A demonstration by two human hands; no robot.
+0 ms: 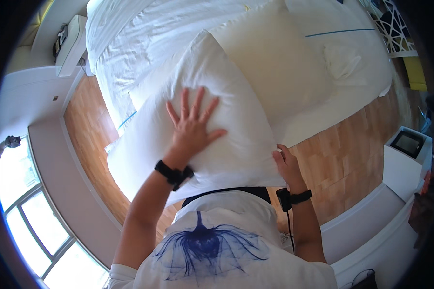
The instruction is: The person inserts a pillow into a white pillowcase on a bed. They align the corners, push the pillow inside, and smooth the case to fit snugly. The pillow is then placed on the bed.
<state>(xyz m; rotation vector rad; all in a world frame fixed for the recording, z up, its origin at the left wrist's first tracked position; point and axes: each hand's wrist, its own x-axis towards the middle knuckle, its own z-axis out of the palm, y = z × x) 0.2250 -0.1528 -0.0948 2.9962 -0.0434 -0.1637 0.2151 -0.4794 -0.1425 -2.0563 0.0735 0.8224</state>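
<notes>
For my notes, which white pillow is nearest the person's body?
The front pillow, under the spread left hand, right hand at its edge; the other pillow lies farther back on the bed.

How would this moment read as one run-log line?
left hand: spread open on white pillow | right hand: at pillow's near right corner, grip unclear | beyond: second pillow on bed

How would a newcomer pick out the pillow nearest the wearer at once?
Find the big white bed at the top. From its near side, a plump white pillow reaches toward the blue-printed white shirt, its right edge by the right hand. Unlike the other pillow behind it to the right, it has the left hand spread flat on top.
</notes>
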